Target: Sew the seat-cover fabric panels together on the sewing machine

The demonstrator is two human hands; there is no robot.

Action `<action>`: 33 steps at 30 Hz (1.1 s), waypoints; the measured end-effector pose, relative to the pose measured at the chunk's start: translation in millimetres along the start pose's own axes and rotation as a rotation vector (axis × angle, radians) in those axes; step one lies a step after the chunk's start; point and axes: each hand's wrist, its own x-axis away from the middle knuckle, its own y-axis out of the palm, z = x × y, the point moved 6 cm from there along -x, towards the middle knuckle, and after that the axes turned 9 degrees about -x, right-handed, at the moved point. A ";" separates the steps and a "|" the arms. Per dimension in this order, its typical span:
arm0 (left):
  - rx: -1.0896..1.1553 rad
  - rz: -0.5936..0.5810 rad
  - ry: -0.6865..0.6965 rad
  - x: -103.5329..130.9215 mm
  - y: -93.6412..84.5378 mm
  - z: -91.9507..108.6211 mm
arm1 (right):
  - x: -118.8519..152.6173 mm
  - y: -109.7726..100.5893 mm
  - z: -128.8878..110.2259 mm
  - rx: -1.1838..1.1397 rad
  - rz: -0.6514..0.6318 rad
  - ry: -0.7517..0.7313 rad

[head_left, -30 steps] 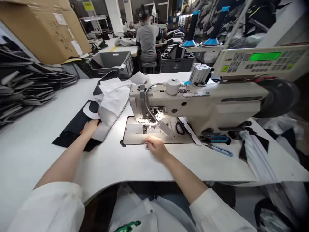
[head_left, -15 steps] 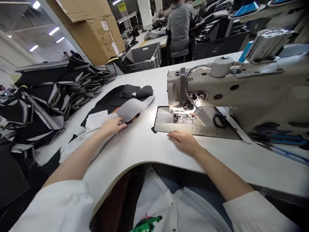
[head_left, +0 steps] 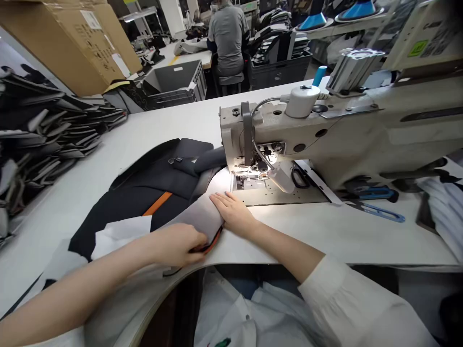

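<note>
A black padded fabric piece (head_left: 130, 207) with an orange strip and a grey flap (head_left: 202, 212) lies on the white table, left of the sewing machine (head_left: 260, 125). My left hand (head_left: 184, 243) is closed round the near edge of the grey flap, its fingertips partly hidden beneath. On the flap's right edge my right hand (head_left: 233, 214) lies flat, fingers stretched out. The flap's far tip reaches the lit needle area at the left of the metal plate (head_left: 278, 195). A white fabric patch (head_left: 121, 233) shows beside my left forearm.
Black scissors (head_left: 300, 178) and blue-handled snips (head_left: 383, 212) lie right of the needle area. Stacked dark pieces (head_left: 47, 130) rise at the left. Behind the table are a cardboard box (head_left: 79, 43), a grey crate (head_left: 177, 84) and a seated person (head_left: 228, 41).
The fabric piece has been drawn toward the machine with my left hand on it. My right hand has gone from the bare table to the grey flap. The view has swung right.
</note>
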 end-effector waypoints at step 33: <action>-0.242 0.710 -0.304 -138.6 -27.4 -47.4 | 61.3 -36.9 14.2 0.059 0.135 -0.133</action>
